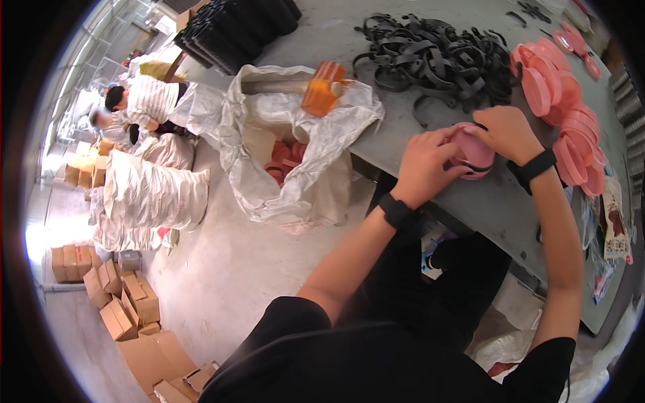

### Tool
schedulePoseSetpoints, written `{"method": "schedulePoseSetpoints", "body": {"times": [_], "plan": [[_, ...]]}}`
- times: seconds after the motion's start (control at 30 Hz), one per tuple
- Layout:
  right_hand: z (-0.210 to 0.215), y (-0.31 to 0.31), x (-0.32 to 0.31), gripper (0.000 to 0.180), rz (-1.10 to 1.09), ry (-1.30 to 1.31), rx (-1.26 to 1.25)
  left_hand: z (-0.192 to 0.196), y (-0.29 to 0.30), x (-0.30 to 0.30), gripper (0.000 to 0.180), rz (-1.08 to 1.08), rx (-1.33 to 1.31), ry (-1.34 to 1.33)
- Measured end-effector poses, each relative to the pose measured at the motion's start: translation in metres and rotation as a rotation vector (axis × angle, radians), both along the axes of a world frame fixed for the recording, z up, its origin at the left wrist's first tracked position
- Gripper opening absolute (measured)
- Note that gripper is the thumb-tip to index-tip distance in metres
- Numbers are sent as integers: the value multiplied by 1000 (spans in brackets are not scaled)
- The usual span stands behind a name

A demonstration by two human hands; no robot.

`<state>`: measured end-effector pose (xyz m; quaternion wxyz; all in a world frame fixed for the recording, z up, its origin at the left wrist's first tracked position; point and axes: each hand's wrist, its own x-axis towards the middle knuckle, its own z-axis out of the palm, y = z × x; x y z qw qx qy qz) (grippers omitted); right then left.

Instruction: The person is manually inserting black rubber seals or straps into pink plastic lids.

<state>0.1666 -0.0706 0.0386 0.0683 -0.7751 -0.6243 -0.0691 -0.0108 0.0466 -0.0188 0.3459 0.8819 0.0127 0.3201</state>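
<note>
A round pink plastic piece is between my hands above the table's near edge. A thin black band runs along part of its rim. My left hand is closed on the piece from the left, thumb and fingers against its side. At its upper right edge, my right hand has its fingers curled in, a bit of black band showing by the fingertips. What lies under those fingers is partly hidden. Just beyond my hands lies a tangled heap of black bands. Stacked pink pieces lie to the right.
Left of the table, an open white woven sack holds reddish-pink pieces; an orange-headed mallet rests across its top. Black ribbed rolls stand behind. Cardboard boxes and full sacks line the left, near people.
</note>
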Motion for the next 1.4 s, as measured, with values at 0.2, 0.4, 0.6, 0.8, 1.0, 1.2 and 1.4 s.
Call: {"method": "schedulePoseSetpoints", "body": {"times": [0.2, 0.4, 0.6, 0.8, 1.0, 1.2, 1.4], "plan": [[4, 4, -4, 33, 4, -38, -42, 2, 0, -4, 25, 11, -14, 16], [0, -1, -5, 32, 28, -75, -55, 2, 1, -7, 23, -23, -39, 23], [3, 2, -3, 38, 75, -109, -64, 7, 3, -6, 25, -74, -85, 70], [2, -2, -4, 36, 6, 33, -55, 12, 3, -3, 25, -71, -120, 129], [-3, -4, -21, 38, -213, 127, -67, 12, -5, 0, 37, 5, 66, 66], [-25, -14, -20, 40, -405, 427, 168, 12, -44, 20, 47, 290, 245, 63], [-45, -38, -27, 32, -525, 1379, 430, 18, -44, 17, 39, 266, 293, 106]]}}
